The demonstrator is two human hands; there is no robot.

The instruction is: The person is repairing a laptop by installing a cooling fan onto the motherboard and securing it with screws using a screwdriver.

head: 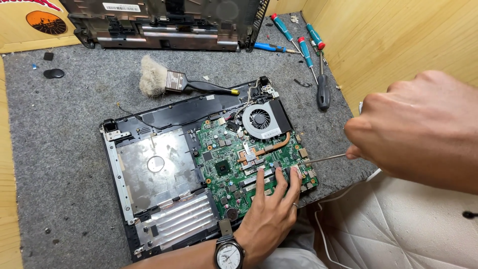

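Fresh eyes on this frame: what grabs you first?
The opened laptop base with its green circuit board and round cooling fan, mid-mat. The left hand presses on the board's near edge while the right hand, big in the foreground, aims a thin screwdriver shaft at its right side. A dusting brush lies behind.

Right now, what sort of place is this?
Probably a small electronics repair bench: an opened laptop with its circuit board bare lies on a grey felt mat, with screwdrivers and a dusting brush beside it.
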